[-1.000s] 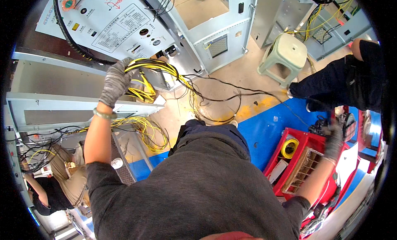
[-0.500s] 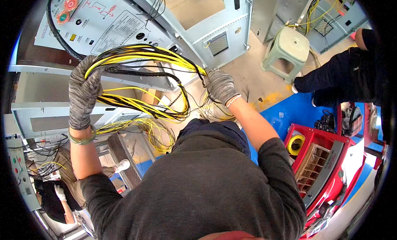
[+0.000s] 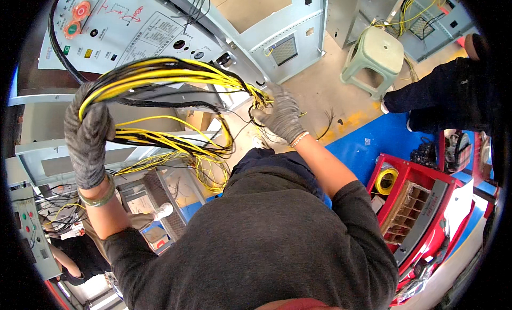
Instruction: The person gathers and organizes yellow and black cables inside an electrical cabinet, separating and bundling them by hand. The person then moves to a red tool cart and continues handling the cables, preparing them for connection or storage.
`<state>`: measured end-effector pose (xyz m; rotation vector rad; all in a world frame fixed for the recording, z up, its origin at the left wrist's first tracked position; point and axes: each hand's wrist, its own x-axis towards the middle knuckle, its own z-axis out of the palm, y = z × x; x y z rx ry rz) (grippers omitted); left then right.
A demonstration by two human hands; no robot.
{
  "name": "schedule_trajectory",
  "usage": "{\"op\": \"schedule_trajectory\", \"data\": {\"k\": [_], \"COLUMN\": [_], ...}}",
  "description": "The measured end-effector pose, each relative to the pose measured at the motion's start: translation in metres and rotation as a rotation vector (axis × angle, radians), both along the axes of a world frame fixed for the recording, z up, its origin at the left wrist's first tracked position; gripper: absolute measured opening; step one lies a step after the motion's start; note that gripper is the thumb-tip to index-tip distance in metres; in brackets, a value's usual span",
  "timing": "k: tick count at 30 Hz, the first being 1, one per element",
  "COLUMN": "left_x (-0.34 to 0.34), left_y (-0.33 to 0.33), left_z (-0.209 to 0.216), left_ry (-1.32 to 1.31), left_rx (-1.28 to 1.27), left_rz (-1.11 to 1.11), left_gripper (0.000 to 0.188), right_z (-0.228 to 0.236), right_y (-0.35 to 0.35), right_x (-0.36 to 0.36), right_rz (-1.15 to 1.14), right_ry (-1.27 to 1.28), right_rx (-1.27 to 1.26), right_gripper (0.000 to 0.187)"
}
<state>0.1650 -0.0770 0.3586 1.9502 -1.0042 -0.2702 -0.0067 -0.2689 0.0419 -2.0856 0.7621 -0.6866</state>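
Head view: left hand (image 3: 89, 134) grips wires (image 3: 160, 78), long axis toward 3 o'clock; right hand (image 3: 284, 117) nearest far end, can't tell whether holding.

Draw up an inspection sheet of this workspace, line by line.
Surface: tan floor meeting a blue floor section.
Job's things: thick, looped bundle of yellow and black cables.
Clutter: red compartmented box at right.
Grippers: grey-gloved left hand closed around the bundle; grey-gloved right hand at its gathered end, grip unclear.
Cables: loose yellow loops below the bundle in view.
Surroundings: pale-green plastic stool; light-grey metal door; co-worker's dark trousers.
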Motion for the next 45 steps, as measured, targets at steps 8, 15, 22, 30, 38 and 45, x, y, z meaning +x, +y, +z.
{"op": "schedule_trajectory", "data": {"k": [8, 15, 22, 30, 38, 45], "left_x": [0.070, 0.198, 0.230, 0.046, 0.039, 0.087], "left_y": [0.040, 0.116, 0.187, 0.061, 0.058, 0.107], "left_z": [0.026, 0.038, 0.078, -0.030, -0.039, -0.058], "left_ry": [-0.050, -0.213, 0.022, -0.221, -0.284, -0.097], "left_rx": [-0.183, -0.021, -0.042, 0.125, 0.138, 0.105], "left_rz": [0.216, 0.399, 0.464, -0.041, -0.178, -0.034], "left_gripper": [0.032, 0.027, 0.031, 0.042, 0.042, 0.036], "right_z": [-0.017, -0.187, -0.206, 0.075, 0.117, 0.017], "right_y": [-0.022, -0.043, -0.056, -0.034, 0.020, -0.034], "right_x": [0.000, -0.194, -0.361, -0.074, 0.027, -0.054], "right_rz": [0.345, 0.027, -0.454, 0.346, 0.833, 0.684], "right_ry": [0.250, 0.578, 1.237, 0.018, 0.037, 0.288], "right_rx": [0.256, 0.058, 0.460, 0.104, 0.160, 0.527], "right_gripper": [0.033, 0.028, 0.038, 0.074, 0.052, 0.047]}}
